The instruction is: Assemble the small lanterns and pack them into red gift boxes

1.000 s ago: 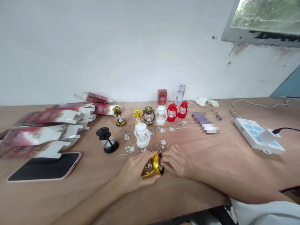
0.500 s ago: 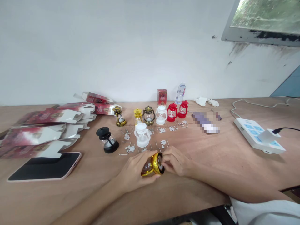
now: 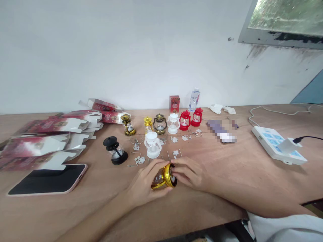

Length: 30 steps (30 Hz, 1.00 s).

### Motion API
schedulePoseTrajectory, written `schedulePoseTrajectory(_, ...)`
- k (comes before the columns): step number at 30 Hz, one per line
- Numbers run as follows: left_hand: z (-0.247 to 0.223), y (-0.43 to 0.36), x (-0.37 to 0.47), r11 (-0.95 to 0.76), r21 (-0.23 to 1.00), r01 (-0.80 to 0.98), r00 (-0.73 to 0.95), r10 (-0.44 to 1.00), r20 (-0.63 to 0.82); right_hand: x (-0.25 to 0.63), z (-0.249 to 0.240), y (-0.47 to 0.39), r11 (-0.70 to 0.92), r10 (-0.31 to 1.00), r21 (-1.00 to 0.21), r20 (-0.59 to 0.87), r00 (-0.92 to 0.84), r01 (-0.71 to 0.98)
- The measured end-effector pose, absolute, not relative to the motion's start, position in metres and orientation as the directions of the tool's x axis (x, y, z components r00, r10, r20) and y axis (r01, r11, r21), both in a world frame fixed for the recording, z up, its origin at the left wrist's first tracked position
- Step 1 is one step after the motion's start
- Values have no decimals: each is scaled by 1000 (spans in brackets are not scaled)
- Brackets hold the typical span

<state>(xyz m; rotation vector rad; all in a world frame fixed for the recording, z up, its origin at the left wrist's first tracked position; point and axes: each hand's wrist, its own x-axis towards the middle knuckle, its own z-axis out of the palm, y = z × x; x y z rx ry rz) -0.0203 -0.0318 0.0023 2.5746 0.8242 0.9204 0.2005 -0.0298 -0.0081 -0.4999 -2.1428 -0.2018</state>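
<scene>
My left hand (image 3: pixel 143 184) is wrapped round a gold lantern (image 3: pixel 165 176), which lies tipped on its side with its base turned to the right. The fingertips of my right hand (image 3: pixel 190 174) touch the open-looking base; whether they pinch a small part there is hidden. Just beyond my hands stands a white lantern (image 3: pixel 152 145), with small metal pieces (image 3: pixel 140 159) and bent wires lying around it. A black lantern (image 3: pixel 115 150) is to the left. Behind are a bronze lantern (image 3: pixel 159 124), another white one (image 3: pixel 173 123) and two red ones (image 3: pixel 185 120).
Flattened red and white boxes (image 3: pixel 52 124) pile up at the left, beside a phone (image 3: pixel 47 179). A small red box (image 3: pixel 174 104) and a bottle (image 3: pixel 194 99) stand near the wall. A power strip (image 3: pixel 279 146) with cables lies at the right.
My right hand's fingers have straightened somewhat and shifted slightly at the lantern's base. My left hand still holds the gold lantern in nearly the same place.
</scene>
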Motion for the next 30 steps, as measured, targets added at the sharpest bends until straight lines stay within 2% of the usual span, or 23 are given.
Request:
schedulePoseTrajectory(6,4,-32,-19,-813,410,413,621,581,526,198,-8,-30,914,231,-8,832,-504,406)
schedulePoseTrajectory(30,3,-31,-20,-824,411,390,632,564,531,195,-12,-28,916,190,21,857,-479,400)
